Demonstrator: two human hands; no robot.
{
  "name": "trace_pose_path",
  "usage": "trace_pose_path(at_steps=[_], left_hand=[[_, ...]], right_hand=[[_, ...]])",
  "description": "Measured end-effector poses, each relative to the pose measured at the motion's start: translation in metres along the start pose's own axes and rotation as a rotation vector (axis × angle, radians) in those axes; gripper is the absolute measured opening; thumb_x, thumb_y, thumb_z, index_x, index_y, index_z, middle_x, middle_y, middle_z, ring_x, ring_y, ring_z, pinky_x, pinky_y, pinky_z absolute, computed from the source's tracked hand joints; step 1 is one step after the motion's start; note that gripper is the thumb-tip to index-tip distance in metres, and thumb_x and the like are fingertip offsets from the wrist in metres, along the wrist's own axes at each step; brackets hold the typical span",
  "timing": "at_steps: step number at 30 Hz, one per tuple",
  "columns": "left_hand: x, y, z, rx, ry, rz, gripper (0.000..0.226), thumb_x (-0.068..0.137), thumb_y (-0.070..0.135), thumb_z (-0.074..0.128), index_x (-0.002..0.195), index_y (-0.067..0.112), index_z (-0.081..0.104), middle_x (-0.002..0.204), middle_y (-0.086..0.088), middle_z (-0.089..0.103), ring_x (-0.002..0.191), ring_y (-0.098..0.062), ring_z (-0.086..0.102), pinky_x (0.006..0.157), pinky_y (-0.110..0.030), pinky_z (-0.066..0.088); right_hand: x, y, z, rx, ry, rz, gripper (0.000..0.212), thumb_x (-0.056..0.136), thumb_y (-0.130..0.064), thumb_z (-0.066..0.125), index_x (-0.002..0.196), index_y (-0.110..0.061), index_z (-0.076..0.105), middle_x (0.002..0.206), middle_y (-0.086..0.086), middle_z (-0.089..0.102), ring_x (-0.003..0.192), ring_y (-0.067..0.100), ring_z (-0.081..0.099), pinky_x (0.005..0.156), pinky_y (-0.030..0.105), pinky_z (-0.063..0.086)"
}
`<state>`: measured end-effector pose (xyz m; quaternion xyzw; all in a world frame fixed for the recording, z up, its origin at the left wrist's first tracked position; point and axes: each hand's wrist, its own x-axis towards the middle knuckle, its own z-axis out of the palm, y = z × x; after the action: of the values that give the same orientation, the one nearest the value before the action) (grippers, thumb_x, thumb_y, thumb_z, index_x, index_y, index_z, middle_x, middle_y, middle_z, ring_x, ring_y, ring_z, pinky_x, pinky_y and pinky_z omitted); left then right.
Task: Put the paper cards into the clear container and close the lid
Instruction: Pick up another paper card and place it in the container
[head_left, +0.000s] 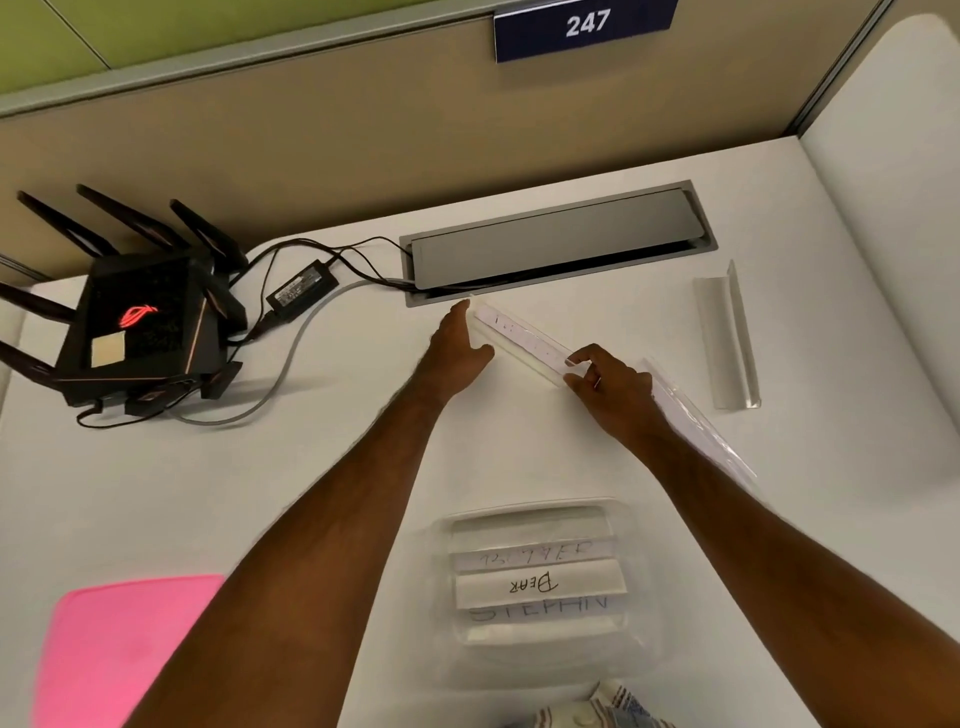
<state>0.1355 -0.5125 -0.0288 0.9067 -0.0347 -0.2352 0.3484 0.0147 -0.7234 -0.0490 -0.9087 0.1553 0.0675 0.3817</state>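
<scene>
A clear container (644, 670) sits on the white desk near me, open, with several handwritten paper cards (537, 584) lying inside. Farther out, a long clear name-card holder (524, 338) lies slanted on the desk with a white paper card inside it. My left hand (457, 348) rests flat against its far left end, fingers extended. My right hand (610, 384) pinches the holder's near right end between thumb and fingers. A pink lid (119, 649) lies flat at the lower left.
A second clear holder (696, 421) lies under my right forearm and a third (727, 338) stands at the right. A black router (140, 332) with antennas, a power brick (301, 291) and cables fill the left. A grey cable hatch (556, 239) sits behind.
</scene>
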Motion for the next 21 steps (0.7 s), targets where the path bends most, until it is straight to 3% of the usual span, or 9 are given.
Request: trace_pose_path(at_steps=[3,9,14,18,21], left_hand=[[0.001,-0.002,0.002,-0.040,0.024,0.000,0.077,0.091,0.017,0.069,0.155,0.018,0.027,0.159,-0.006,0.036,0.144,-0.028,0.037,0.116,-0.039,0.034],[0.003,-0.001,-0.001,-0.054,0.063,-0.041,0.085,0.087,0.018,0.074,0.157,0.018,0.024,0.160,-0.006,0.034,0.145,-0.030,0.033,0.118,-0.046,0.034],[-0.002,0.000,-0.002,-0.063,0.019,-0.049,0.087,0.088,0.019,0.075,0.157,0.021,0.021,0.160,-0.003,0.035,0.145,-0.029,0.035,0.117,-0.045,0.036],[-0.011,-0.003,-0.010,-0.131,0.074,-0.011,0.080,0.087,0.011,0.075,0.151,0.022,0.030,0.150,-0.004,0.046,0.138,-0.028,0.043,0.112,-0.043,0.043],[-0.024,-0.005,-0.018,-0.089,0.088,0.067,0.083,0.086,0.007,0.076,0.153,0.023,0.029,0.150,-0.005,0.046,0.139,-0.029,0.039,0.114,-0.051,0.040]], right_hand=[[0.000,-0.003,-0.001,-0.010,0.005,-0.020,0.016,0.100,-0.034,0.057,0.115,-0.027,0.058,0.071,-0.010,0.057,0.070,0.011,0.058,0.093,0.036,0.027],[-0.002,-0.012,-0.008,-0.015,0.006,-0.033,0.016,0.103,-0.031,0.051,0.116,-0.025,0.057,0.085,-0.004,0.066,0.078,0.016,0.060,0.097,0.040,0.029],[-0.008,-0.020,-0.013,0.001,0.020,-0.041,0.015,0.104,-0.028,0.050,0.115,-0.023,0.059,0.079,-0.004,0.064,0.073,0.015,0.058,0.095,0.039,0.030],[-0.013,-0.021,-0.019,0.092,0.030,-0.017,0.014,0.102,-0.028,0.053,0.111,-0.022,0.063,0.069,-0.015,0.055,0.069,0.012,0.055,0.082,0.038,0.041],[-0.021,-0.025,-0.027,0.247,0.008,0.015,0.014,0.100,-0.029,0.058,0.107,-0.020,0.066,0.071,-0.008,0.057,0.068,0.015,0.054,0.071,0.035,0.043]])
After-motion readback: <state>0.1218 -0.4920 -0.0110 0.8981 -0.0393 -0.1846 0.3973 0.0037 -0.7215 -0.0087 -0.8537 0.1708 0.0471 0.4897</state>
